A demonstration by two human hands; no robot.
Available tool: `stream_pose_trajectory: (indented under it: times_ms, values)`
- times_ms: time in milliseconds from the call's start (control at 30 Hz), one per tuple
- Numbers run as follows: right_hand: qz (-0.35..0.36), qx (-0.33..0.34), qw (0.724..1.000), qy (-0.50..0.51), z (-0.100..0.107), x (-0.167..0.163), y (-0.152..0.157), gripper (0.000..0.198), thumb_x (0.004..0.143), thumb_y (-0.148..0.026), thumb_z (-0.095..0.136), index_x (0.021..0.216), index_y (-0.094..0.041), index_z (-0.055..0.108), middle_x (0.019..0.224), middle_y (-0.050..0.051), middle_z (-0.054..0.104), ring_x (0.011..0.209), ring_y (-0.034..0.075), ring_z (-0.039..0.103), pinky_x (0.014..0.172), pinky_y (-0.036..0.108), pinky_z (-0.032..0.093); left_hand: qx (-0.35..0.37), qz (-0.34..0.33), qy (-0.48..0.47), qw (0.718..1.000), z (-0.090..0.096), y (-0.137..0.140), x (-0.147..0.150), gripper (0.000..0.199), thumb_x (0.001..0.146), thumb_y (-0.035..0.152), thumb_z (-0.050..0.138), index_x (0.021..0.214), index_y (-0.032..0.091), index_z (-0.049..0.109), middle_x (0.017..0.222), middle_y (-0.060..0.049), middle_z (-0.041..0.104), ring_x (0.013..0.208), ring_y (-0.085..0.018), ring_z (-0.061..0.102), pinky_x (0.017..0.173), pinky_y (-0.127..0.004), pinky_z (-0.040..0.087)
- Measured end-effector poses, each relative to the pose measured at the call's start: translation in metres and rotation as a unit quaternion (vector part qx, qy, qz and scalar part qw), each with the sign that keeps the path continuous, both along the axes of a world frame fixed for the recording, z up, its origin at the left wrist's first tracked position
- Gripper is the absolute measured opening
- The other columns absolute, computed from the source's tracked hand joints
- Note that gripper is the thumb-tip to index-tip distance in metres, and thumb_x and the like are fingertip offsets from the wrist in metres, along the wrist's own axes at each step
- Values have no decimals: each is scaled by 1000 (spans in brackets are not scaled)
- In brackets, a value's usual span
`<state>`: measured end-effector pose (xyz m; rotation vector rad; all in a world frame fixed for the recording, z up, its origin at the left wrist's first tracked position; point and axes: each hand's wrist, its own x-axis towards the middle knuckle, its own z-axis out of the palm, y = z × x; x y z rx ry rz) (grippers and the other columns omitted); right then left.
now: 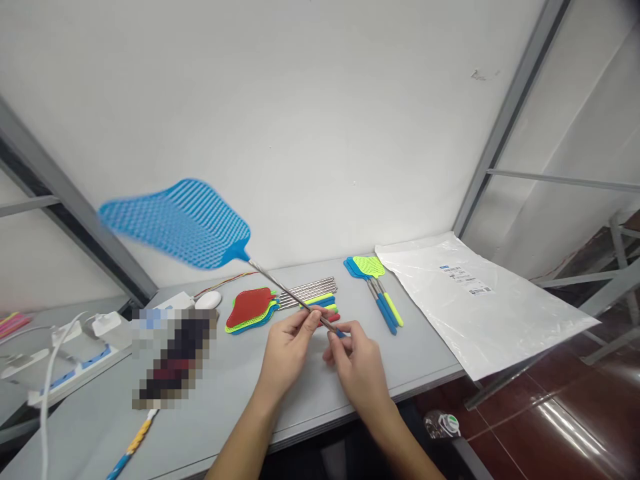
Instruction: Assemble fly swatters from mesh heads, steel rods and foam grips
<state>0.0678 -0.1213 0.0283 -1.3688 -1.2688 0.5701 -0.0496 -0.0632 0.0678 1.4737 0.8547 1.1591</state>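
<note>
A blue fly swatter (185, 223) slants up to the left in front of me, its mesh head raised above the table. My left hand (286, 350) pinches its metal rod, close to the lower end. At that lower end, my right hand (361, 365) has its fingers closed round a blue handle (341, 334), mostly covered by the fingers. Just beyond my left hand lies a stack of loose swatter heads, a red one (250, 305) on top of yellow-green and blue ones. Several bare metal rods (313, 291) and coloured handles (323, 302) lie beside them.
Several whole swatters (383, 303), blue and yellow-green, lie to the right. A white plastic mailer bag (480, 300) overhangs the table's right edge. At left are a power strip (75, 377) with cables, a white round object (208, 301) and a blurred-out item (175, 360).
</note>
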Motion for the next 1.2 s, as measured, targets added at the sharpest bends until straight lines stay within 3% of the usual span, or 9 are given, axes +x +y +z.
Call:
stream_pose_trajectory:
  times_ms: [67,167,233,333,433,600,967,1067,1200]
  values:
    - [-4,1,999,-54,5,-2,-1,21,91,-41,50,91,-21,57,50,-6,53,46,14,51,49,24,37,-20,-24,-25,999,8,5,-1,27,84,40,64,97,18,72,99,-10,73,96,-26,67,88,-36,50]
    - [-34,59,990,-126,10,-2,0,22,89,-39,53,77,-21,57,64,-1,54,63,15,52,60,26,39,-77,-60,-107,989,18,11,3,29,86,42,61,101,18,67,98,-10,72,90,-25,68,85,-39,52]
    - [-20,80,990,-112,8,0,1,22,92,-35,47,76,-21,54,76,2,57,72,16,53,65,26,40,-110,-84,-157,978,21,14,9,31,87,43,60,106,19,63,98,-9,72,85,-23,69,81,-40,53]
    - [37,45,997,-54,1,3,0,22,95,-33,39,80,-21,50,68,-2,53,61,14,48,57,25,35,-111,-72,-195,972,19,14,21,30,87,47,57,95,19,61,98,-8,71,81,-21,69,77,-38,54]
    - [49,28,998,-13,-8,3,-1,24,96,-36,38,80,-21,49,60,-5,45,53,12,41,52,25,29,-91,-55,-183,977,11,10,32,34,87,50,55,77,18,55,109,-10,69,88,-23,68,79,-37,52]
    - [11,33,999,20,-13,1,-1,25,95,-37,40,80,-21,51,60,-4,46,52,12,40,51,25,29,-100,-58,-151,982,-2,4,42,34,89,48,53,77,17,57,120,-13,65,97,-23,67,93,-40,45]
    - [-9,-3,1000,-5,-14,3,-2,28,96,-40,37,90,-21,57,65,0,59,55,16,51,52,26,33,-139,-63,-166,974,-13,3,48,34,87,50,55,76,18,51,112,-12,69,93,-24,67,82,-36,48]
    - [-3,1,1000,-19,-14,4,0,28,96,-40,37,89,-21,56,66,0,60,58,17,54,56,26,35,-130,-94,-140,977,-8,5,39,34,88,51,54,82,18,58,119,-13,66,100,-24,65,87,-36,47]
    - [51,-4,998,-31,-17,9,-1,28,97,-40,36,98,-22,58,78,2,64,70,19,59,63,26,39,-140,-115,-84,980,-8,10,6,45,91,55,47,115,20,60,127,-15,61,106,-25,62,89,-39,46]
